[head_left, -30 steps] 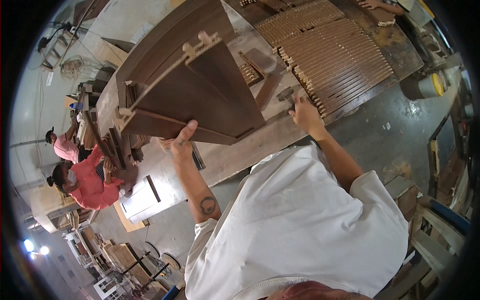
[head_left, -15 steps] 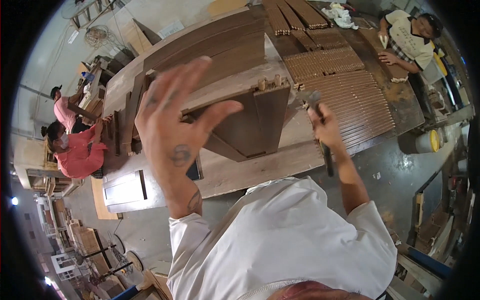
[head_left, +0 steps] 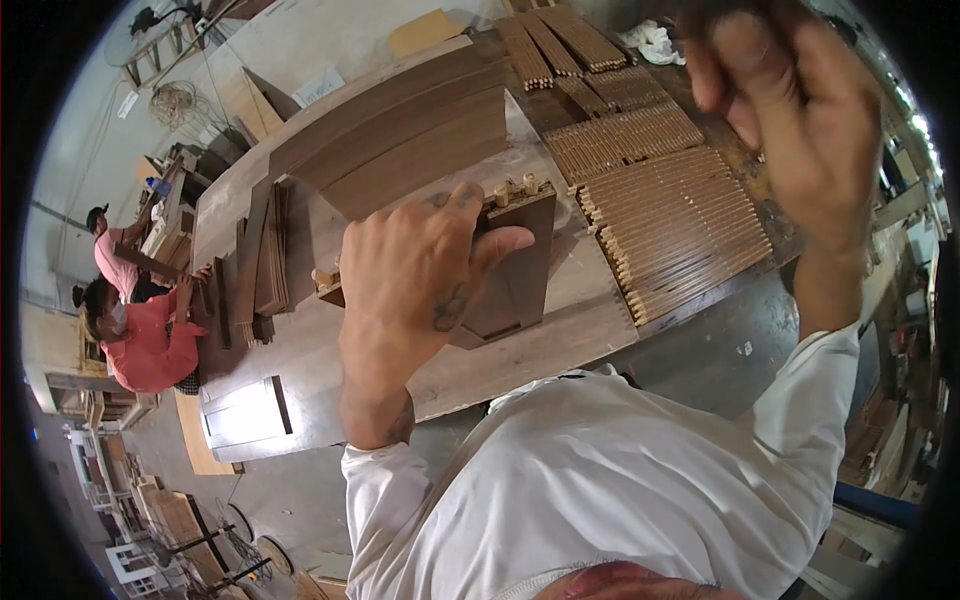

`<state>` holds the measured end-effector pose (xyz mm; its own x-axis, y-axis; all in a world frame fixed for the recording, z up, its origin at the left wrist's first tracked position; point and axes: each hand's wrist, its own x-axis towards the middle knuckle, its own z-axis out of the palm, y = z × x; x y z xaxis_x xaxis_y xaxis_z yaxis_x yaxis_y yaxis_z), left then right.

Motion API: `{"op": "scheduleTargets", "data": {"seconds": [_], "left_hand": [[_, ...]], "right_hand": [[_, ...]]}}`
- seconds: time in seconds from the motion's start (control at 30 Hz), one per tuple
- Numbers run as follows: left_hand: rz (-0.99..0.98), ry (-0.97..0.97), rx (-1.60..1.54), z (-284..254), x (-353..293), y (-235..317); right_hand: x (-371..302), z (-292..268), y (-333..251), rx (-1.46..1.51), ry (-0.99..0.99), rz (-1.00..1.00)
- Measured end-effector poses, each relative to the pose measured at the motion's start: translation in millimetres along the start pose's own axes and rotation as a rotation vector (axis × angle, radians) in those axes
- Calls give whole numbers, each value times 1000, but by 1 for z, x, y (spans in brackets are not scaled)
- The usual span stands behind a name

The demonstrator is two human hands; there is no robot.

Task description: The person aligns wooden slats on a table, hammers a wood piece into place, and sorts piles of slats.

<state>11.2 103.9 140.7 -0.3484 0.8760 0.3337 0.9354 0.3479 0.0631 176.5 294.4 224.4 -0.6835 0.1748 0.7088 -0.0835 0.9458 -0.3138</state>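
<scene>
Left hand (head_left: 412,285), thumb out, overlaps one brown panel (head_left: 520,265); right hand (head_left: 800,130) curls aloft; both grips unclear. Two people (head_left: 150,345) wear pink.

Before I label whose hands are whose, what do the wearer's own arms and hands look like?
The left hand and right hand wear no gloves. A dark curved tattoo sits near the left thumb's base; more dark ink marks that forearm. Loose, plain white sleeves cover the upper arms.
</scene>
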Motion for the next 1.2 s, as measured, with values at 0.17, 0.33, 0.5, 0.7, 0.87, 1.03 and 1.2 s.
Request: {"op": "scheduleTargets", "data": {"seconds": [0.17, 0.33, 0.5, 0.7, 0.87, 1.03, 1.2], "left_hand": [[27, 76, 6, 2, -5, 2], [46, 113, 95, -1, -13, 9], [51, 48, 72, -1, -12, 10], [65, 61, 76, -3, -12, 8], [48, 44, 89, -4, -15, 8], [-28, -101, 140, -11, -14, 13], [148, 348, -194, -43, -34, -5]], "right_hand": [[-3, 30, 20, -66, -461, -150], [12, 35, 17, -19, -77, -338], [-9, 39, 9, -71, -220, -146], [10, 27, 1, 65, -199, -131], [-10, 44, 8, -47, -346, -249], [-30, 33, 17, 241, -319, 123], [-117, 100, 55, 484, -94, 557]]}}
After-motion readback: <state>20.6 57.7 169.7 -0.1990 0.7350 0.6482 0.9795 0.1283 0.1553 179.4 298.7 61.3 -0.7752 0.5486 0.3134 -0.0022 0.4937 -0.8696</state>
